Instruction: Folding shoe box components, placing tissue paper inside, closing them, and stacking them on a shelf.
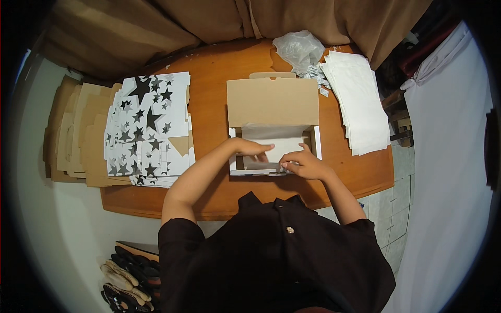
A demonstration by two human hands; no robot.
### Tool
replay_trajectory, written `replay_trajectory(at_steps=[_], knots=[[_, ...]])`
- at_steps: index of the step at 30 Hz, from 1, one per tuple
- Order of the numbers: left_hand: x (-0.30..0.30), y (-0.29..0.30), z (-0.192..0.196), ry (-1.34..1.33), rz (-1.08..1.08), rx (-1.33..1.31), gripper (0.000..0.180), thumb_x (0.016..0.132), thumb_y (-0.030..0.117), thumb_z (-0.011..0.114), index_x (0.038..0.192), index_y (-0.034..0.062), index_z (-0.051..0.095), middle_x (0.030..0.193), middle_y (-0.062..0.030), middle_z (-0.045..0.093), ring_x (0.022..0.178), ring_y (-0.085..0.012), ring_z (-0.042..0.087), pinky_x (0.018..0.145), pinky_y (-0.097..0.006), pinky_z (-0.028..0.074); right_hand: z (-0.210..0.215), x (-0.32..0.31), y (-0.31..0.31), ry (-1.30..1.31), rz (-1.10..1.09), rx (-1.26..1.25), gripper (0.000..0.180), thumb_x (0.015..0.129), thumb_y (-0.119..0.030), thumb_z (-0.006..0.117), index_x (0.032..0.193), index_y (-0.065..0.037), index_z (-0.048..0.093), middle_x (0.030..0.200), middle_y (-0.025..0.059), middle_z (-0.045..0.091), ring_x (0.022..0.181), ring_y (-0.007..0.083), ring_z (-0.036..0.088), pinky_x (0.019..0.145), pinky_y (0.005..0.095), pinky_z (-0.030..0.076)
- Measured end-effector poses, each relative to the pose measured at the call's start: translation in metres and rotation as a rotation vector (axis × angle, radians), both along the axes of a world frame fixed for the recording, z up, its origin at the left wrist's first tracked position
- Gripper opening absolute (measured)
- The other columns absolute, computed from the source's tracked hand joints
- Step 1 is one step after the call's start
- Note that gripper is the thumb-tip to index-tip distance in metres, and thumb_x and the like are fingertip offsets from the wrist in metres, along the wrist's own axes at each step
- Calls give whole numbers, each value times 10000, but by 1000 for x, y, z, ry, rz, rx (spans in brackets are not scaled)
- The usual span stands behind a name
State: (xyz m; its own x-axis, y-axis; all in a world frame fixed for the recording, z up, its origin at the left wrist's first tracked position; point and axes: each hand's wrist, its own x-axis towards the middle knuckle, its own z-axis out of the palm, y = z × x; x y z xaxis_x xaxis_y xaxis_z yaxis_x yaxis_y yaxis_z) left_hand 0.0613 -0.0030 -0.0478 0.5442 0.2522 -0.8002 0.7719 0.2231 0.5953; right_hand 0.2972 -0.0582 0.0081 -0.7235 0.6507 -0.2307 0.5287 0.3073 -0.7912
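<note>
An open cardboard box (317,166), white outside and brown inside, stands in front of me on the wooden table. Its brown lid (272,103) is folded back, away from me. White paper (269,133) lines the inside. My left hand (252,149) reaches over the left part of the box with its fingers stretched out, slightly blurred, and holds nothing visible. At the box's near right, my right hand (305,163) has its thumb and bent fingers closed on the paper's near edge; the fingertips are partly hidden.
Star-printed white box blanks (148,125) are piled on the left, beside brown cardboard sheets (94,135). White paper sheets (357,101) lie stacked on the right, near a clear plastic bag (300,50). Footwear (130,279) stands at lower left. A brown curtain (209,21) hangs behind the table (344,175).
</note>
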Motion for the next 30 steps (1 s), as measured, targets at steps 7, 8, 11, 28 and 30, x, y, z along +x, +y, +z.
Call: replay_trajectory(at_steps=[7, 8, 11, 28, 30], knots=[[15, 2, -32, 288, -368, -68, 787, 867, 674, 249, 1306, 57, 466, 1308, -152, 486, 1137, -300, 511, 985, -416, 360, -14, -3, -6, 57, -9, -69, 178, 929, -249, 454, 964, -133, 585, 785, 17, 614, 719, 188, 577, 1074, 553, 145], [15, 6, -36, 292, -390, -45, 772, 871, 664, 260, 1307, 62, 467, 1296, -150, 498, 1137, -298, 510, 979, -410, 366, -13, -4, -6, 67, -9, -86, 179, 929, -252, 453, 961, -132, 582, 770, 14, 606, 703, 181, 573, 1074, 551, 152], [15, 5, -40, 305, -411, -5, 743, 878, 646, 277, 1291, 64, 486, 1267, -145, 526, 1131, -293, 515, 968, -400, 374, -16, -6, -7, 73, -11, -103, 183, 931, -256, 450, 954, -129, 578, 745, 14, 591, 676, 172, 566, 1076, 543, 159], [-2, -21, 30, -45, -146, 937, 224, 806, 282, 619, 888, 79, 666, 846, -118, 644, 807, -296, 614, 689, -397, 472, -6, -4, -12, 261, -358, 324, 195, 917, -209, 437, 940, -74, 577, 884, 46, 596, 929, 228, 549, 1011, 517, 224], [-1, -20, 23, -63, -117, 1102, 214, 799, 276, 621, 872, 80, 667, 829, -108, 639, 811, -299, 612, 693, -404, 474, -7, -7, -14, 84, -295, 371, 181, 910, -199, 445, 918, -79, 580, 905, 58, 608, 956, 248, 556, 1010, 584, 186]])
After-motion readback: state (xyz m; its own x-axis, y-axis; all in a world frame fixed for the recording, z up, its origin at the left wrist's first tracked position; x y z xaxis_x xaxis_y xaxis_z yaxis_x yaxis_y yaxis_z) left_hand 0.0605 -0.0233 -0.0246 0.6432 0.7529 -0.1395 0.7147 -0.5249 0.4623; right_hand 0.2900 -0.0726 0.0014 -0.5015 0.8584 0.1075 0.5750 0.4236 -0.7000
